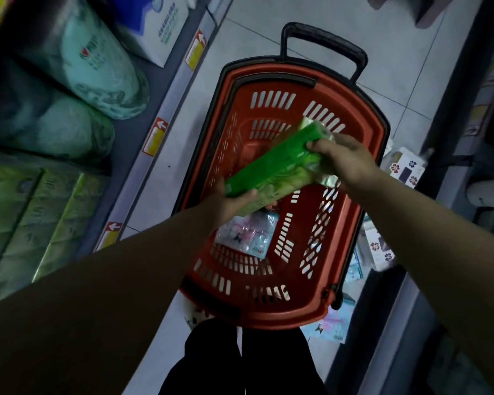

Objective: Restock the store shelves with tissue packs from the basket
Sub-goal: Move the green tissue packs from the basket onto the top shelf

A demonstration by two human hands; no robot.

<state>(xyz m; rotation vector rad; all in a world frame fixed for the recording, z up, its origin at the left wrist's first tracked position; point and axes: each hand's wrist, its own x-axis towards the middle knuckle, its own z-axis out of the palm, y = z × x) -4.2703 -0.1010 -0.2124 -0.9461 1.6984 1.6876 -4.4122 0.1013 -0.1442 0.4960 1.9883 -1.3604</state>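
Left hand [226, 203], right hand [346, 158] grip green pack [271, 163]

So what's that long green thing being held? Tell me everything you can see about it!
The green tissue pack is a long, bright green block in shiny, crinkly plastic wrap, paler along its lower side. It is tilted, with the far end higher, and held in the air over the red basket. The left hand holds its near end, thumb on top. The right hand holds its far end, where the wrap bunches.
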